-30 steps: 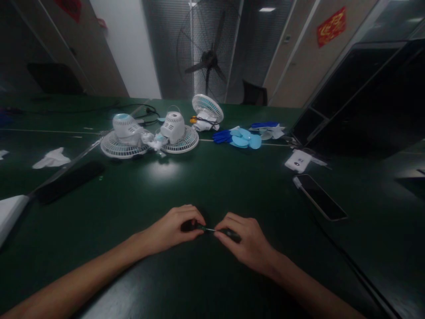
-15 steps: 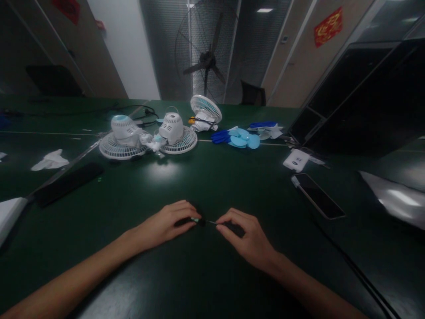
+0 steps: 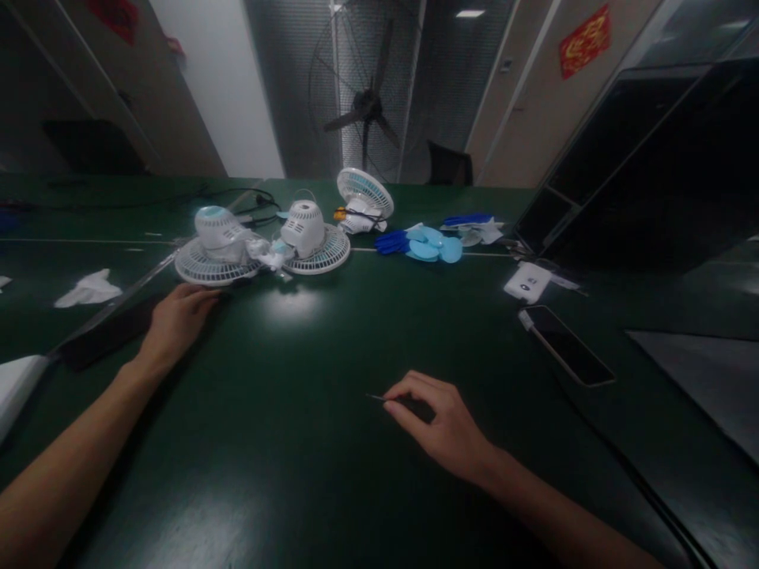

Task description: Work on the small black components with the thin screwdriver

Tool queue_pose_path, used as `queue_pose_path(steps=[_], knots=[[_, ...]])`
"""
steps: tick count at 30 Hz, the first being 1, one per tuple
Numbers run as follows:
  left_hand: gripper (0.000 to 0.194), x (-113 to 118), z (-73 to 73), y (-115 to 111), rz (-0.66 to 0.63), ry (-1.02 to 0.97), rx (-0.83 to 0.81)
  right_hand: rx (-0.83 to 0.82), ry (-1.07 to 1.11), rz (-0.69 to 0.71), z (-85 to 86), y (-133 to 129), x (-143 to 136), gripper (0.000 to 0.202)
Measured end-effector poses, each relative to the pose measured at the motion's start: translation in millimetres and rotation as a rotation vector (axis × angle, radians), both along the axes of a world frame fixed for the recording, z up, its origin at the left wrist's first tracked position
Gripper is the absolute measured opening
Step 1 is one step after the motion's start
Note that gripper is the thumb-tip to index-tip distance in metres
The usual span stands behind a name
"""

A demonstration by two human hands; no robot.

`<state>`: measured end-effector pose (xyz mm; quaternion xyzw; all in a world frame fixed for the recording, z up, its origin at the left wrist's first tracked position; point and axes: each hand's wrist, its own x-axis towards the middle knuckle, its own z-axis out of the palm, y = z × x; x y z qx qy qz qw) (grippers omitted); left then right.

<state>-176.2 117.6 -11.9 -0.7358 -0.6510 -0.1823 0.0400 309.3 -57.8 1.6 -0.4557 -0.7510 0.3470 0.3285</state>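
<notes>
My left hand [image 3: 183, 314] reaches out at the left, just in front of a white fan's grille [image 3: 217, 269]. Its fingers are drawn together; what they hold, if anything, is too dark to make out. A small dark item [image 3: 240, 281] lies by the fingertips at the grille's edge. Over the middle of the green table, my right hand [image 3: 436, 415] is closed on a screwdriver [image 3: 375, 397]. The thin metal shaft points left from between thumb and fingers, and the dark handle is mostly hidden in the palm.
Another white fan [image 3: 305, 229] lies face down, and a third fan [image 3: 364, 201] leans behind it. Light blue fan blades [image 3: 432, 245] and blue gloves [image 3: 391, 243] are farther right. A phone [image 3: 570, 346], a white box [image 3: 526, 282] and black cables [image 3: 628, 466] occupy the right side.
My left hand has moved from the screwdriver tip to the far left by the fan. The small dark-and-green piece it held is no longer visible. My right hand stays nearly still.
</notes>
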Motion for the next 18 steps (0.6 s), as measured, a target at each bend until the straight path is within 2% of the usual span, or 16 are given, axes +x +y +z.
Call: queue_pose_path(steps=[2,9,18], knots=[[0.04,2.7,0.7,-0.9,0.019,0.017,0.008,-0.006,0.005,0.002,0.4,0.1,-0.3,0.011],[0.04,35.4,10.2,-9.1,0.061,-0.029,0.001,-0.006,-0.007,0.01,2.3,-0.1,-0.8,0.012],[0.041,35.0,3.7,-3.2,0.143,-0.176,0.03,-0.01,-0.01,0.017,-1.4,0.0,-0.2,0.014]])
